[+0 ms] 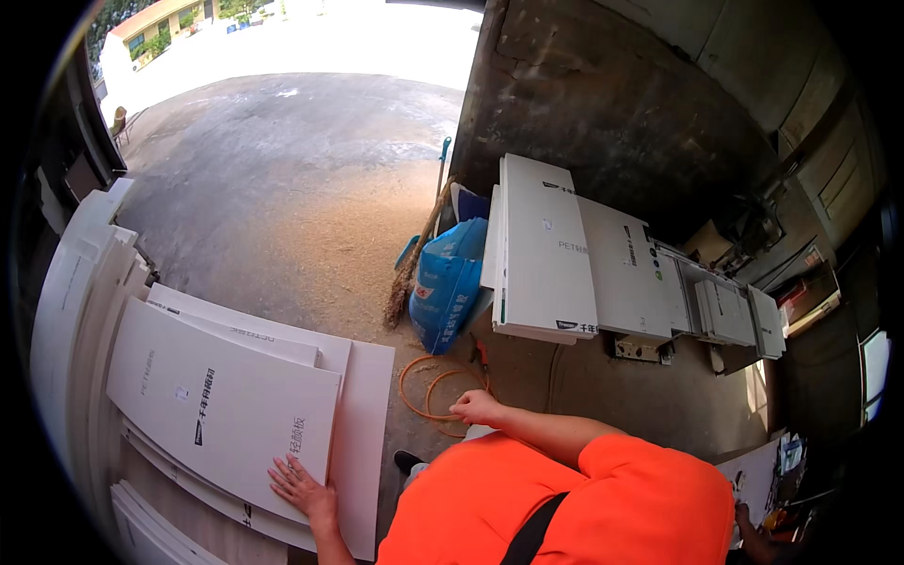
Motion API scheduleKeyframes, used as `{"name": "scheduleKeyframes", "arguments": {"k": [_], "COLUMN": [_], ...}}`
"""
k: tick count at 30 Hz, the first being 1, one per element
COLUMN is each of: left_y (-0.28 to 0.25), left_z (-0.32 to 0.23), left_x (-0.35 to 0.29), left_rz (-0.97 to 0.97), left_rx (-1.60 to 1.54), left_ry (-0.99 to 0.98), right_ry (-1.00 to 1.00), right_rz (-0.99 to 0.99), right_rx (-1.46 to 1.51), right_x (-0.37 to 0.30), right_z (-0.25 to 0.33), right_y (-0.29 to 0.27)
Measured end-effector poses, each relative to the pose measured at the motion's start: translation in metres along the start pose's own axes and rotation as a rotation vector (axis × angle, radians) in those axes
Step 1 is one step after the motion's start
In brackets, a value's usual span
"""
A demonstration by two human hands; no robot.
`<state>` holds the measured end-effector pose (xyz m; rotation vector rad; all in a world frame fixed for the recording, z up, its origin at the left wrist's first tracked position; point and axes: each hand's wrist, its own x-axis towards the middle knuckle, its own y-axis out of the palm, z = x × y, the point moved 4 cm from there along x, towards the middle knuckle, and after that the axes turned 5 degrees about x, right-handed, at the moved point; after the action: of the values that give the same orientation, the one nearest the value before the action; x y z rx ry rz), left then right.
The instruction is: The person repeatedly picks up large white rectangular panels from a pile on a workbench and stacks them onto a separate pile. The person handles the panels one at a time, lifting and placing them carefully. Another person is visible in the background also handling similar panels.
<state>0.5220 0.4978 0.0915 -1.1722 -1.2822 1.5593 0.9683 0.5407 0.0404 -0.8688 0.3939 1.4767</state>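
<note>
My left hand [299,488] lies flat with its fingers spread on a large white printed panel [217,395]. That panel is uppermost in a stack at my left, and a wider white sheet [365,443] sticks out from under it. In front of my body is my right hand [477,408], its fingers curled closed. What they hold, if anything, is hidden from view. Beyond that hand an orange hose [407,388] lies coiled on the floor, with a red-ended fitting [482,353] beside it.
More white panels [546,254] are stacked at the right, ahead of me. Beside them stand a blue sack [444,292] and a broom [399,292]. Sawdust [330,235] covers part of the floor toward the wide doorway. Further white boards [71,311] crowd the far left.
</note>
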Motion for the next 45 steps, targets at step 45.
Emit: {"name": "scheduleKeyframes", "arguments": {"k": [45], "left_y": [0.064], "left_z": [-0.455], "left_x": [-0.018], "left_rz": [0.651], "left_rx": [-2.327], "left_ry": [0.055], "right_ry": [0.285], "right_rz": [0.753], "right_rx": [0.893], "right_x": [-0.003], "right_z": [-0.13], "right_y": [-0.208]}}
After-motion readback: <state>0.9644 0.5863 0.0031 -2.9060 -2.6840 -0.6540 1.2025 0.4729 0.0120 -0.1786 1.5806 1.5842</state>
